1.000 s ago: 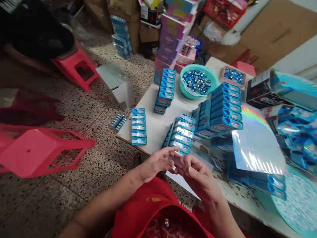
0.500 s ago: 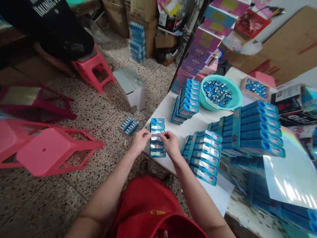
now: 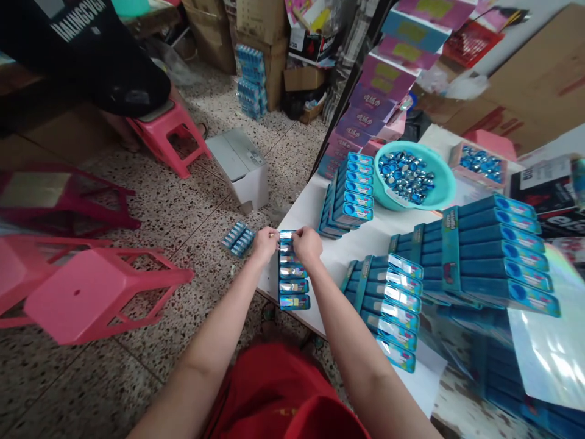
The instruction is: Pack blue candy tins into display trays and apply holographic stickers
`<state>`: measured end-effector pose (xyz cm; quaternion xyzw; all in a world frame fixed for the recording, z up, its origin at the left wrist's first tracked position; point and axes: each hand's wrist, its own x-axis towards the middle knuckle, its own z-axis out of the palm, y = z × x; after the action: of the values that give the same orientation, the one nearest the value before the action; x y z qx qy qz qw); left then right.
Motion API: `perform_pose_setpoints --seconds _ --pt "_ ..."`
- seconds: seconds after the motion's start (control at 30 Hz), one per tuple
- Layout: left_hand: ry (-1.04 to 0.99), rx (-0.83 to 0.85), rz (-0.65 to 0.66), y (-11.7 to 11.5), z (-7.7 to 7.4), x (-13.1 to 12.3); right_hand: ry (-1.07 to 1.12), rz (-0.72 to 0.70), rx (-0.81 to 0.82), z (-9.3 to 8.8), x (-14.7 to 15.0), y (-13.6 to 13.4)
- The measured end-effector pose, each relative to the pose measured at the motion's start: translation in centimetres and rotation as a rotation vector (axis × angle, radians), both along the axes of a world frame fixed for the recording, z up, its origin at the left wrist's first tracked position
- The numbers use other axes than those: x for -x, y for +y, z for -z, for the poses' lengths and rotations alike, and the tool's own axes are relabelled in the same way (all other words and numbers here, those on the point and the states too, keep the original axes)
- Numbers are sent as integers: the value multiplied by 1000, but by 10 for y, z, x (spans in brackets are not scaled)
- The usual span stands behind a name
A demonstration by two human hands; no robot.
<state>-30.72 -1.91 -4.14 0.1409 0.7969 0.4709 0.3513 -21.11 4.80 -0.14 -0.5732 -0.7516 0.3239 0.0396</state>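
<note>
A row of narrow blue boxes [image 3: 295,286] with shiny, reflective end faces lies on the white tabletop below my hands. At the row's far end, my left hand [image 3: 265,245] is closed in a pinch at the left edge. My right hand [image 3: 307,245] pinches at the right edge, its knuckles hiding part of the boxes. Between the fingertips a thin clear film strip [image 3: 286,235] lies across the farthest box; its ends are hidden in my fingers. To the right stands a banded bundle of blue boxes [image 3: 388,299] with similarly glossy ends.
A turquoise basin [image 3: 445,186] of blue and silver round pieces stands behind more blue box stacks [image 3: 493,256]. Purple cartons [image 3: 370,100] rise at the back. On the floor are a grey-white carton [image 3: 237,161], a blue pack [image 3: 238,238] and pink stools [image 3: 82,292]. A person in black [image 3: 114,67] sits back left.
Both hands have moved from the middle of the row to its far end, bringing the strip down onto the farthest box. The view has shifted slightly.
</note>
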Motion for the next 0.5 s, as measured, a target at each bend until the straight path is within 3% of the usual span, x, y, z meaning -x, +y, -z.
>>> perform_pose_setpoints --seconds 0.3,0.4,0.5 --pt "62 92 -1 -12 7 -2 268 151 17 20 -16 16" --pt "106 28 0 -14 8 -9 380 227 21 32 -17 15" --pt "20 -78 102 -9 9 -22 385 222 116 37 -5 8"
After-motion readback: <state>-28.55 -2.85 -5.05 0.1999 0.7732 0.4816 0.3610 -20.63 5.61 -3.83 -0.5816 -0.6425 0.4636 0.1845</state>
